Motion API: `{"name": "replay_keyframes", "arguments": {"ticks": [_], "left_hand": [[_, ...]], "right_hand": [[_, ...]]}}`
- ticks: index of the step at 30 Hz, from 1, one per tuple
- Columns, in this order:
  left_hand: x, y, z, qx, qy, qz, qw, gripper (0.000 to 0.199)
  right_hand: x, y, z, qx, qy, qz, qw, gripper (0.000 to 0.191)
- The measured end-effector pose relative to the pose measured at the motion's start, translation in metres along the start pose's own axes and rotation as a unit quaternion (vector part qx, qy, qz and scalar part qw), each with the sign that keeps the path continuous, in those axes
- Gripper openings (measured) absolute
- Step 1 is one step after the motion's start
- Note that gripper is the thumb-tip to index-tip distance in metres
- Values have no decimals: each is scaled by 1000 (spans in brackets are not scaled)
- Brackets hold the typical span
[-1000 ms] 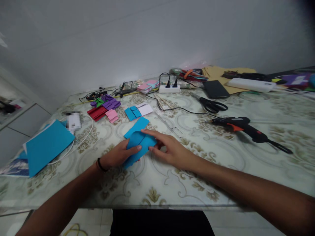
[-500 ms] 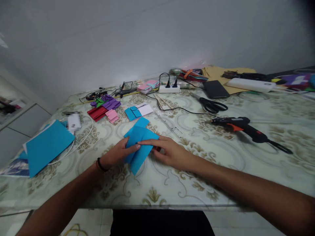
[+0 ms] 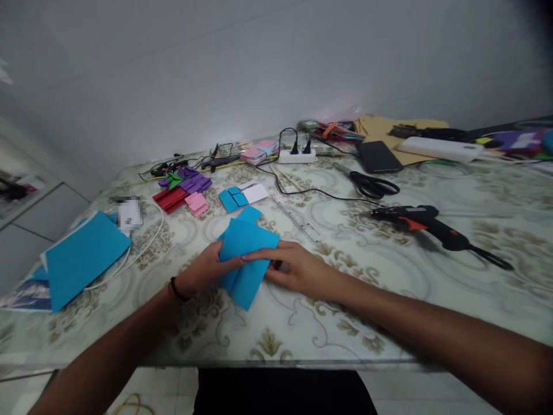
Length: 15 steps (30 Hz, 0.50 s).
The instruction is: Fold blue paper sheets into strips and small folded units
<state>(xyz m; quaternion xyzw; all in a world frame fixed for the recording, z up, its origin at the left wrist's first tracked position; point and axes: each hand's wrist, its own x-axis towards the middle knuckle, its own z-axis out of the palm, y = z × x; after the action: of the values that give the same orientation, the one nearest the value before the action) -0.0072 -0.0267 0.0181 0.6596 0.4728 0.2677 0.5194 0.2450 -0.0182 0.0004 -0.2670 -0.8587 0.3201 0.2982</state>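
Note:
A blue paper [image 3: 247,236] with a lengthwise crease is held just above the table, near the middle. My left hand [image 3: 208,266] grips its left edge, thumb on top and the other fingers hidden under it. My right hand [image 3: 298,268] pinches the right edge, its index finger lying across the paper and touching the left thumb. Another blue strip [image 3: 252,215] shows behind the paper's upper edge. Beyond it lie a small folded blue piece [image 3: 234,199] and a white piece [image 3: 256,193]. A clear ruler [image 3: 298,220] rests to their right.
A stack of blue sheets [image 3: 86,259] lies left beside a white cable. Red [image 3: 170,200], pink [image 3: 197,203] and purple [image 3: 195,181] folded papers sit behind. Scissors [image 3: 372,184], a glue gun [image 3: 432,222] and its black cord, and a power strip [image 3: 297,156] are right and back.
The blue paper has turned slightly and its creased halves look flatter, with the lower end shifted right. Both hands have stayed nearly in place.

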Motion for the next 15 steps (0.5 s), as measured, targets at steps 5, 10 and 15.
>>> {"name": "replay_keyframes", "arguments": {"ticks": [5,10,15], "left_hand": [[-1,5,1,-28,22,-21,999,66],[-1,7,3,-96,31,-43,994,65],[-1,5,3,-140,15,-40,989,63]], "right_hand": [[0,-2,-1,14,9,-8,1000,36],[-1,-2,-1,18,14,-11,1000,38],[-1,-1,-1,9,20,-8,1000,38]]}}
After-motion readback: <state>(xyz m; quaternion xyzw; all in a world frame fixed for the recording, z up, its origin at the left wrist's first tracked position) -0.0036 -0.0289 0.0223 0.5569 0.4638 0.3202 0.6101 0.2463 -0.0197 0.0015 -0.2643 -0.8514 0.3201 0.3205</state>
